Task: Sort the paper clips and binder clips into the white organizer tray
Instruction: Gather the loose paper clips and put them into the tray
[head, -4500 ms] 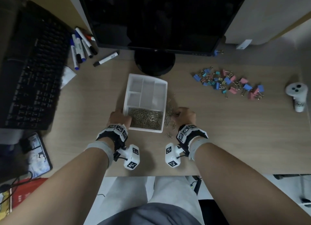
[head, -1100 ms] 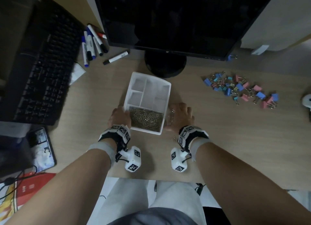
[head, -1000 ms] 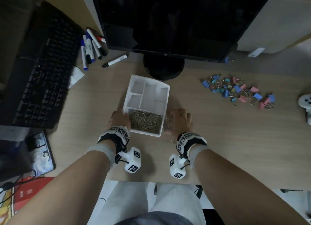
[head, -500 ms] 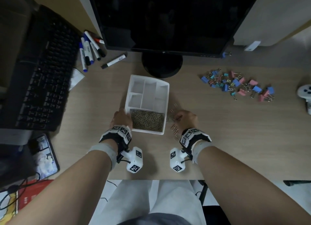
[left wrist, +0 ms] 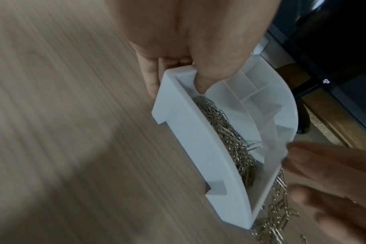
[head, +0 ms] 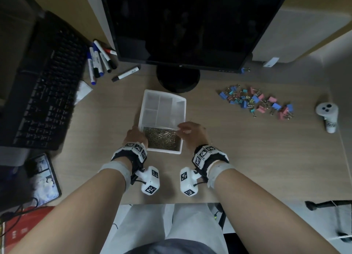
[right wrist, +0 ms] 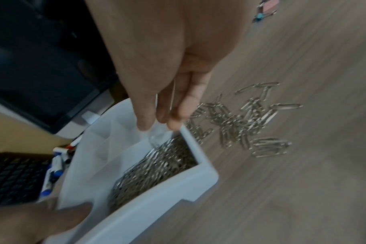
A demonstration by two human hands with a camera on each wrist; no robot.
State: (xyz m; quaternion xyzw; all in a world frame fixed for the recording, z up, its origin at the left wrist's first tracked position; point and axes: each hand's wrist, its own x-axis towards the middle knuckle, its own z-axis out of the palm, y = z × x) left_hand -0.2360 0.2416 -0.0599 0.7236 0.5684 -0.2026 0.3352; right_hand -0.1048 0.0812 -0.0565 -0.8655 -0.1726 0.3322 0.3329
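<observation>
The white organizer tray (head: 163, 109), at 6 o'clock from the monitor (head: 190, 25), has its near compartment full of silver paper clips (head: 162, 139); the left hand (head: 134, 136) grips its corner, while the right hand (head: 190, 133) pinches clips over it.

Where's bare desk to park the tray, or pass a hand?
Free: desk between keyboard and tray; the stretch below the binder clips, right of the right hand. Crowded: loose paper clips against the tray's right wall; markers back left.
</observation>
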